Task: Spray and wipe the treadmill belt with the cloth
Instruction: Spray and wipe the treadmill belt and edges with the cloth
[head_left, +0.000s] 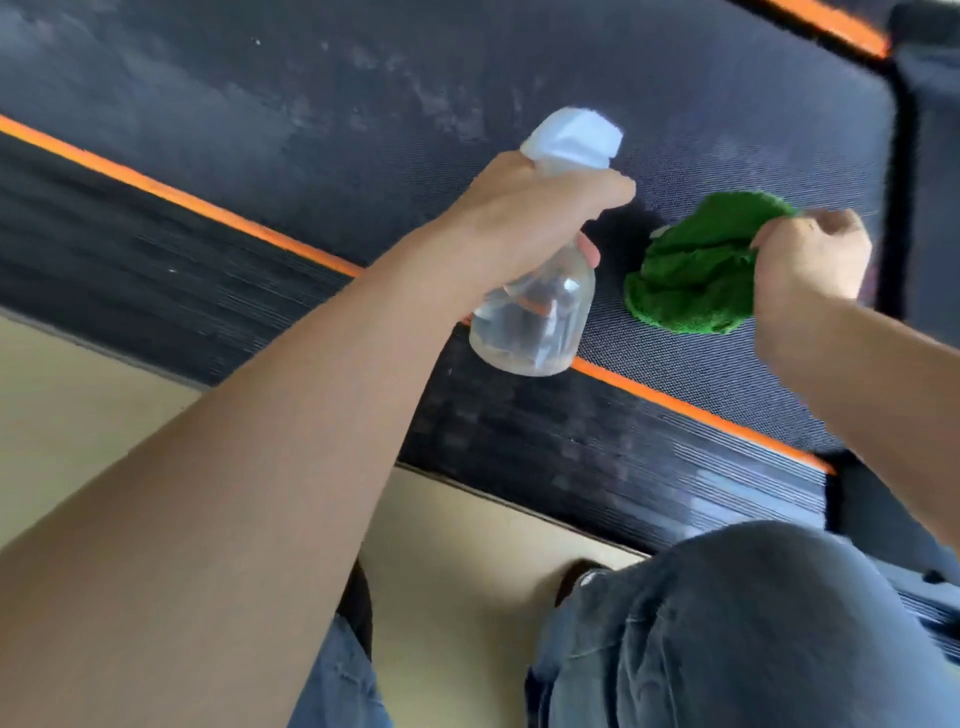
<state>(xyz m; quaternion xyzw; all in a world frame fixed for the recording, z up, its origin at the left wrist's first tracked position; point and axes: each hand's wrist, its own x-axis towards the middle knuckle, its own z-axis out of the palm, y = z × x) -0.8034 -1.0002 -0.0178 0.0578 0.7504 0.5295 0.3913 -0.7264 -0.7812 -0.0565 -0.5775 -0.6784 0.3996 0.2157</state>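
The left hand grips a clear plastic spray bottle by its neck, its fingers curled round it just under the white spray head. The head points away from the person, over the treadmill belt, and the bottle's round body hangs below the fingers, tilted back toward the wrist. It is held in the air above the belt's near edge, with clear liquid visible inside.

Just beside those fingers, to their right, the right hand holds a green microfibre cloth. Its fingers are clamped on the bunched upper part of the cloth, and the rest spreads out below and to the left of them, lying on the dark woven belt. The cloth and the bottle are near each other but apart.

The belt shows pale, dusty smears farther out, beyond the spray head. An orange stripe runs along the belt's near edge, passing under the left forearm and behind the bottle, with the black ribbed side rail next to it. Nearer the person lie a cream floor and a knee in blue jeans.
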